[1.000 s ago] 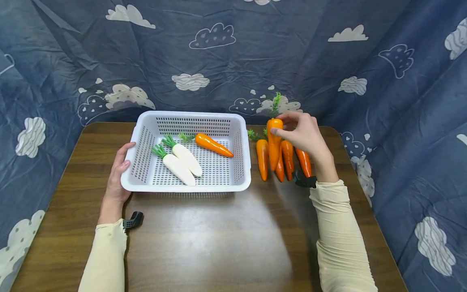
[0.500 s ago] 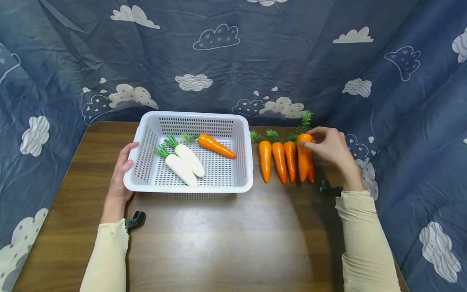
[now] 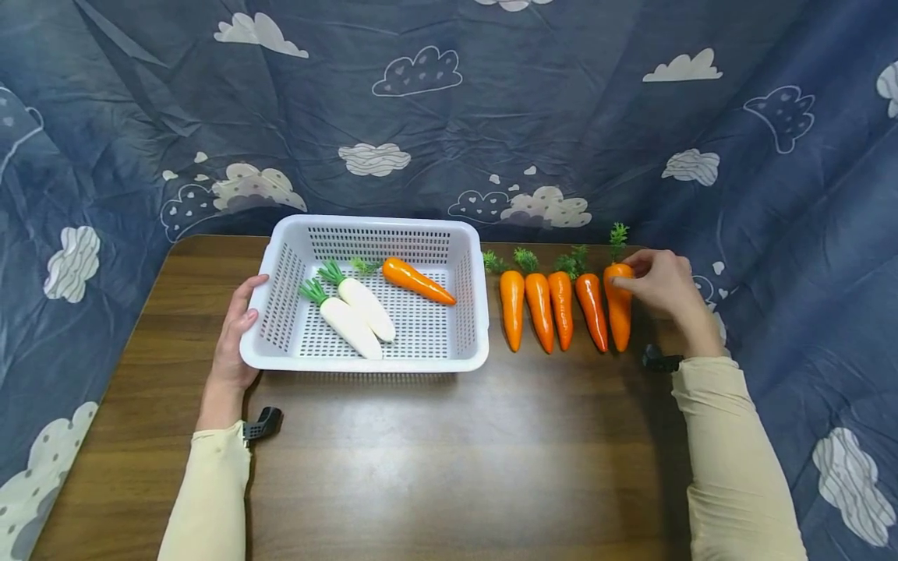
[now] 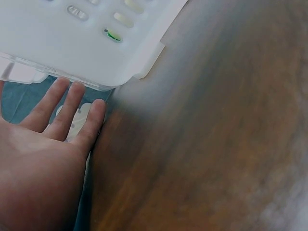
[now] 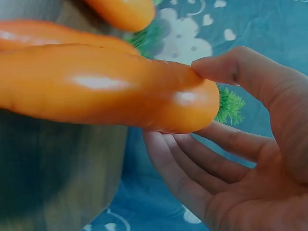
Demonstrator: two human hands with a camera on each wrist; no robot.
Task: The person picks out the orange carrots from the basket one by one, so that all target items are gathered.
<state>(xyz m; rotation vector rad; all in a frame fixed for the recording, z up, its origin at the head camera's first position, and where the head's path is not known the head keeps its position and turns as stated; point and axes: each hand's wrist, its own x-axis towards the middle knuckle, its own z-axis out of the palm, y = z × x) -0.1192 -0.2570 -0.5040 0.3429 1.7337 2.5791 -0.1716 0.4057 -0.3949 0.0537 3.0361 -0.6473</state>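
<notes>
My right hand [image 3: 662,284] pinches an orange carrot [image 3: 619,308] near its leafy end, thumb on one side and fingers on the other. In the right wrist view this carrot [image 5: 106,89] lies across the hand's grip, with green leaves [image 5: 230,106] behind it. My left hand [image 3: 235,339] rests against the left side of a white perforated basket [image 3: 365,364]. From the left wrist, its fingers [image 4: 91,122] look straight, their tips right at the basket's rim. Inside the basket lie two white radishes [image 3: 349,327] [image 3: 367,309] with green tops, and one carrot [image 3: 418,282].
Several carrots [image 3: 512,312] lie in a row right of the basket, tips toward the front and leaves toward the back. All stand on a brown wooden table [image 3: 449,460]. A blue cloud-patterned cloth [image 3: 491,117] hangs behind it and at the sides.
My right hand has carried the carrot rightward and lowered it from over the row to the row's right end. The left hand stays at the basket.
</notes>
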